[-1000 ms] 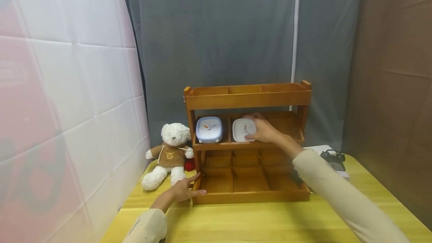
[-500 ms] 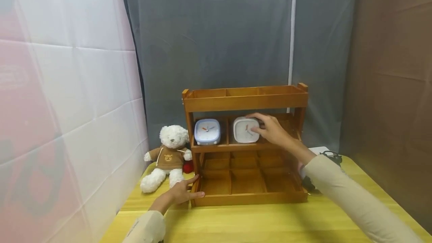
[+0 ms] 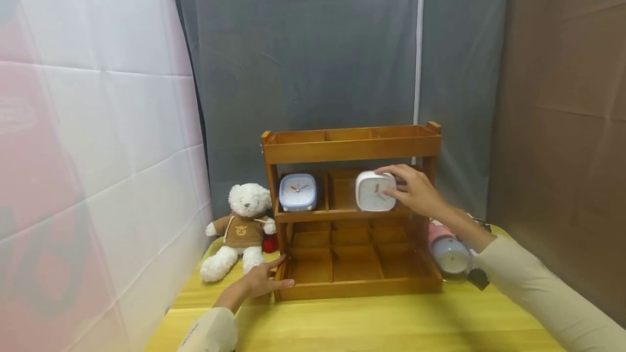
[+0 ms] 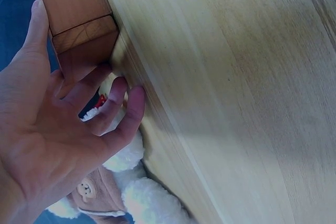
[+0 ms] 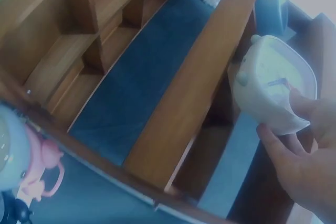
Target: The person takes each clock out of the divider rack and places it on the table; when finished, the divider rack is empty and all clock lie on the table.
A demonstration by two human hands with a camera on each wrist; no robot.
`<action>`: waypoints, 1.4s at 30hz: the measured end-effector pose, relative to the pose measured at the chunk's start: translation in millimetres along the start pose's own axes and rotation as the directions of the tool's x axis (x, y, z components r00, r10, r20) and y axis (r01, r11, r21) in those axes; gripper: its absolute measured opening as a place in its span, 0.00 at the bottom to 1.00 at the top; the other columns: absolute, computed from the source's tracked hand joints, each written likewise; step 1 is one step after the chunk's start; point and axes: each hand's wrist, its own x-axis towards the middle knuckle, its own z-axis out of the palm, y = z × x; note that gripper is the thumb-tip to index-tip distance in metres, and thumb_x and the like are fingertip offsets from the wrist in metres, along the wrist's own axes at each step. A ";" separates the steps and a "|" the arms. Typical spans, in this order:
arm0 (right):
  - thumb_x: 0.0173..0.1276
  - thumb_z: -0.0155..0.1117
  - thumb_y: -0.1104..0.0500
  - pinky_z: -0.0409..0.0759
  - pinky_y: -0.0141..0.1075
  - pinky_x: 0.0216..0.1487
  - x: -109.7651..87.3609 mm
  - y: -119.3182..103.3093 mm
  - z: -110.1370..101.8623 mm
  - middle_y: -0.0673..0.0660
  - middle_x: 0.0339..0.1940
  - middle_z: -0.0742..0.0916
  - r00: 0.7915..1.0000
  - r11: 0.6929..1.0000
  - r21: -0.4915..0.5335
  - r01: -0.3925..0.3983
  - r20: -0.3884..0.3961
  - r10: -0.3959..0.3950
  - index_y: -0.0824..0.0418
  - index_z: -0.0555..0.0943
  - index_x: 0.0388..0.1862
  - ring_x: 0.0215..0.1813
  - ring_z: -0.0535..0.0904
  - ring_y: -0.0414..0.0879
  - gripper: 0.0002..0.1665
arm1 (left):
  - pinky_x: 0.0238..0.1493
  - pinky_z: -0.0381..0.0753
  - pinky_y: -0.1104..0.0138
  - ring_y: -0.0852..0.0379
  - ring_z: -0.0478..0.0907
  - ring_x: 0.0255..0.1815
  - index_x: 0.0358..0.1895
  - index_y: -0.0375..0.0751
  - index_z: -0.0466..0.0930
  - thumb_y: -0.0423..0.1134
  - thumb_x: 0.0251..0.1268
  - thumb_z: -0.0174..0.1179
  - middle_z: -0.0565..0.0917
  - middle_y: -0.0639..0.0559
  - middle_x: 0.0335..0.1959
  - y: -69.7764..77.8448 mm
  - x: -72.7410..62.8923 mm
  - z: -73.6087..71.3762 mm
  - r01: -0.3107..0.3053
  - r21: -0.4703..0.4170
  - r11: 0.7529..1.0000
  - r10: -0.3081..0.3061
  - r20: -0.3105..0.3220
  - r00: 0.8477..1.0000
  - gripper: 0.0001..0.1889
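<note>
White clock (image 3: 375,192) had moved right, farther from the divider (image 3: 327,192), pinched by the right hand (image 3: 413,192) at the middle tier; gap widened on its left. Contact with the front edge (image 3: 339,214): could not tell. Top tray (image 3: 352,152) overhung. Left hand (image 3: 256,281), spread, rested on rack (image 3: 362,290) corner. Blue clock (image 3: 298,192) occupied left bay; bear (image 3: 244,230) and second blue clock (image 3: 451,257) flanked rack.

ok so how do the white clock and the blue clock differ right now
The white clock is white all round, while the blue clock has a blue case. The right hand holds the white clock; the blue clock sits untouched in the leftmost compartment of the shelf's middle tier. Both are rounded squares.
</note>
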 end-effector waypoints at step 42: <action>0.47 0.83 0.73 0.72 0.17 0.49 -203.3 73.2 -78.5 0.49 0.48 0.87 0.997 0.940 -0.339 0.049 -0.042 -0.067 0.55 0.87 0.52 0.49 0.78 0.33 0.32 | 0.64 0.78 0.42 0.32 0.81 0.62 0.80 0.36 0.62 0.58 0.64 0.72 0.72 0.22 0.68 3.0 -2.8 -0.9 -0.017 0.014 1.000 0.017 -0.004 1.000 0.48</action>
